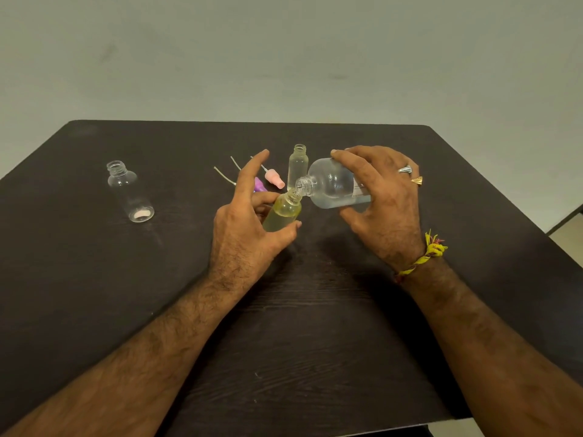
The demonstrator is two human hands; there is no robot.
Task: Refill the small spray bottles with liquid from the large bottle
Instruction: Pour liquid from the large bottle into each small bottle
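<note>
A: We're looking at a dark wood-grain table (315,342) against a plain pale wall (284,52). Both of our forearms come in from the bottom edge.

B: Hands?

A: Our left hand (249,222) grips a small spray bottle (284,211), thumb and fingers curled round its body, index finger sticking up free. The bottle has no cap, tilts right, and holds yellowish liquid nearly to the shoulder.

B: And the right?

A: Our right hand (385,203) grips the large bottle (334,184), fingers over the top, thumb underneath. It lies almost horizontal, neck pointing left, its open mouth right at the small bottle's mouth. Clear liquid pools along its lower side. We can't tell whether anything is running between the two mouths; the view is too soft there.

B: Rest of the table?

A: A second small bottle (297,165), uncapped and upright, stands just behind the large one's neck. A third (131,190), also uncapped and looking empty, stands well apart at the left. Between the hands lie loose spray heads with dip tubes: a pink one (275,178) and a purple one (259,185), the latter partly hidden by our left hand.

B: Anything on the hands?

A: Two rings (410,174) on the right fingers, a yellow thread band (422,260) at the right wrist.
</note>
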